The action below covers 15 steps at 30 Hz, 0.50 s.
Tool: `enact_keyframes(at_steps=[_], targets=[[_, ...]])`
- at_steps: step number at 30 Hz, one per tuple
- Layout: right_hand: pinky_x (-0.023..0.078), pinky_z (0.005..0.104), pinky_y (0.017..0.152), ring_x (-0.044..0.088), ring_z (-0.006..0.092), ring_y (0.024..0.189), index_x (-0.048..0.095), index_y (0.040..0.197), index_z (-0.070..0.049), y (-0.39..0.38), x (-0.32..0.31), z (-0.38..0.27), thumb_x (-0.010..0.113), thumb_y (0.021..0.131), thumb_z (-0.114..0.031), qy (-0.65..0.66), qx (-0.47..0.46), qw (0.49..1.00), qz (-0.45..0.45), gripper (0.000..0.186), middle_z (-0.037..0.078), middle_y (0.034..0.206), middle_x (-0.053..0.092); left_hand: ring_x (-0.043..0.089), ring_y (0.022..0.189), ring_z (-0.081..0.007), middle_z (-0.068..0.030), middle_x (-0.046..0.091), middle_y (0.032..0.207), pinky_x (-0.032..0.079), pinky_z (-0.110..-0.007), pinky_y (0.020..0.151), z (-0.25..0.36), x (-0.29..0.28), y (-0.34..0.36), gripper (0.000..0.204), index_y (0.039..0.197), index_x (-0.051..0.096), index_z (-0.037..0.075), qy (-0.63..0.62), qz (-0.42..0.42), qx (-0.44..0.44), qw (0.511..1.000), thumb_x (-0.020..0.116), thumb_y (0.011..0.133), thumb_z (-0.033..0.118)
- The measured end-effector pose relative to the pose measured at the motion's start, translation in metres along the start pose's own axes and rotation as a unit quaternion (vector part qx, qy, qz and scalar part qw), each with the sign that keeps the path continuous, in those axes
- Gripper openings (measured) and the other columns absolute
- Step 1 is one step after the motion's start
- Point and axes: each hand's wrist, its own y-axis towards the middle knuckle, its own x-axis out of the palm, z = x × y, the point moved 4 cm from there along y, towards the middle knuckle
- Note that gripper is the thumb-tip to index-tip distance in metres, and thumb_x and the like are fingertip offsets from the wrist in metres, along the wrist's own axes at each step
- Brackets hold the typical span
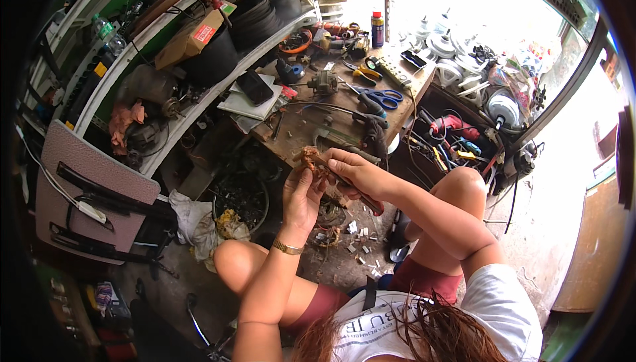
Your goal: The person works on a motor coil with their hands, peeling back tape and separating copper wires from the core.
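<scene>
My left hand (301, 198), wearing a gold-coloured watch, has its fingers closed round a small copper-brown part (309, 157) that looks like a wire-wound motor piece. Against that part my right hand (354, 173) grips a slim hand tool whose red handle end (377, 208) sticks out below the palm. The tool's working end lies at the copper-brown part, too small to make out. Both hands are raised just in front of the wooden workbench (301, 130), above my knees.
On the bench lie blue-handled scissors (387, 98), yellow-handled pliers (366, 72), a small motor (324, 82) and a black phone (255, 88). A toolbox (457, 140) stands at its right. White scraps litter the floor. A pink-grey board (99, 190) leans at the left.
</scene>
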Motion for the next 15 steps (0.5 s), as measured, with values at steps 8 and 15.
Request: enact_keyframes(at_steps=[8,15], targets=[[0.044,0.029,0.084,0.052,0.012,0.09,0.04,0.134,-0.005,-0.001,0.008,0.001,0.043,0.101,-0.017,-0.255,-0.208,0.942,0.065,0.035,0.006,0.094,0.058,0.059,0.094,-0.0101,0.0025,0.064,0.103,0.047,-0.028,0.083,0.005,-0.006,0.002,0.03,0.116,0.06,0.014,0.011,0.001,0.05,0.999,0.067,0.089,0.022],[0.044,0.0411,0.09,0.055,0.0383,0.11,0.043,0.131,-0.006,-0.012,0.021,-0.015,0.048,0.097,-0.019,-0.315,-0.189,0.926,0.091,0.037,0.021,0.116,0.058,0.058,0.093,-0.008,0.0021,0.063,0.105,0.047,-0.023,0.081,0.003,-0.007,0.003,0.03,0.115,0.06,0.01,0.054,0.027,0.132,0.989,0.069,0.087,0.014]])
